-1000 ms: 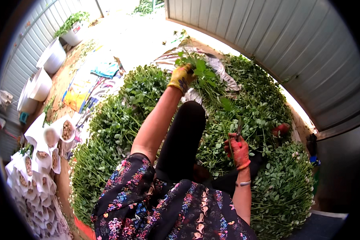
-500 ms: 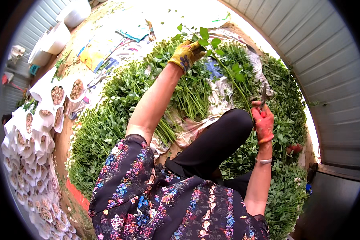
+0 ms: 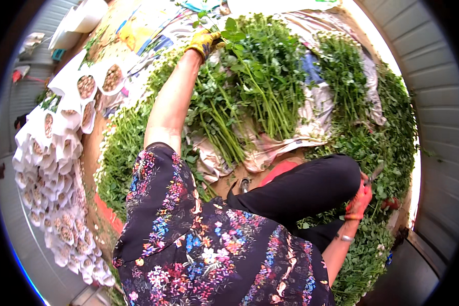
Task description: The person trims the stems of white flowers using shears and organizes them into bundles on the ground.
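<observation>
My left hand (image 3: pixel 203 43), in a yellow floral glove, grips a long leafy stem (image 3: pixel 245 64) at the top of a spread of cut stems with leaves and small pale buds (image 3: pixel 270 97). My right hand (image 3: pixel 359 201), in a red glove, is closed on metal shears (image 3: pixel 374 175) beside my bent black-clad knee (image 3: pixel 331 178); the knee partly hides the fingers. The stems rest on pale cloths (image 3: pixel 316 112) and lie in piles round my legs.
At the left are stacked white paper-wrapped bundles of pale buds (image 3: pixel 86 86) and white tubs (image 3: pixel 84 20). A yellow sheet (image 3: pixel 130 35) lies at upper left, a red piece (image 3: pixel 109 211) on the floor. Corrugated metal walls (image 3: pixel 433 76) curve along both sides.
My left hand has moved up and left with the stem. My right hand has swung right and lately down beside the knee with the shears. The view has shifted, showing more stems ahead.
</observation>
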A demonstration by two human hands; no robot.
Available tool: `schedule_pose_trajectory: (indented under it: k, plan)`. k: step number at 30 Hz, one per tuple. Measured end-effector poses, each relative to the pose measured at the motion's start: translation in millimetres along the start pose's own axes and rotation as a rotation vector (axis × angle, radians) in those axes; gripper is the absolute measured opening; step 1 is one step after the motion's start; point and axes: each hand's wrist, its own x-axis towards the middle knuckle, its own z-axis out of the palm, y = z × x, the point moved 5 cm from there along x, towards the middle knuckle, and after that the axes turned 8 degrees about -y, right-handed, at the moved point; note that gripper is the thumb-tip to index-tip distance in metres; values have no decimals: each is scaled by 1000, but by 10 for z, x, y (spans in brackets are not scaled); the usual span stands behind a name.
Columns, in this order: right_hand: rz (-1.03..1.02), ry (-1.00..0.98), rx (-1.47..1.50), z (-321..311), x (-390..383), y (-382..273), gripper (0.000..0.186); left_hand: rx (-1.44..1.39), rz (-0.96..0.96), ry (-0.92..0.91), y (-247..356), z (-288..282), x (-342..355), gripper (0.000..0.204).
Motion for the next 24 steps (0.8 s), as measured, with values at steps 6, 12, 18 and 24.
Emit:
schedule_pose_trajectory:
  k: [6, 12, 18, 24]
  plan:
    - [210, 3, -61, -385, -267, 602, 30, 173, -145, 195, -176, -855, -539, 16]
    - [177, 61, 59, -268, -378, 612, 24, 372, -232, 344, -681, -1562, -704, 24]
    - [146, 52, 55, -149, -437, 458, 26, 637, -285, 437, -1022, -1770, -665, 37]
    - [166, 36, 38, -154, -539, 420, 31, 1117, -209, 628, -917, -1593, -901, 68]
